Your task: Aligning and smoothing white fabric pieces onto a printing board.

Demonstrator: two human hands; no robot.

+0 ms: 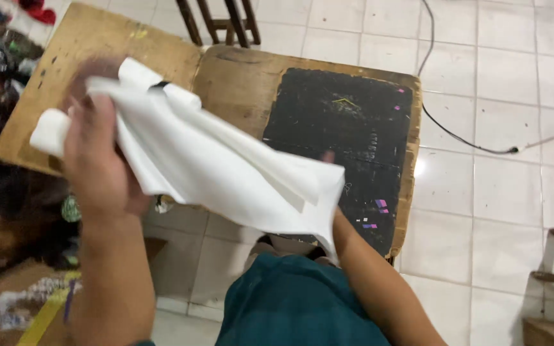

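Hiding: white cloth (226,173) is covering your right hand (331,192); its fingers' state cannot be told.
Gripping: your left hand (94,166) fingers are clutching the cloth's end.

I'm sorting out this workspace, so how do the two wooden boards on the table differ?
The left board is bare tan wood; the right board carries a black painted patch. The left board is half hidden by the white cloth, the right mostly visible. Both are worn wood, lying flat, edges touching.

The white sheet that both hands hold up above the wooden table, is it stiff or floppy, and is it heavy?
The white sheet is probably floppy: it sags and folds between the left hand and the right hand. It looks light, since it hangs in thin layers above the wooden table. Its creases suggest paper or thin cloth; I cannot tell which.
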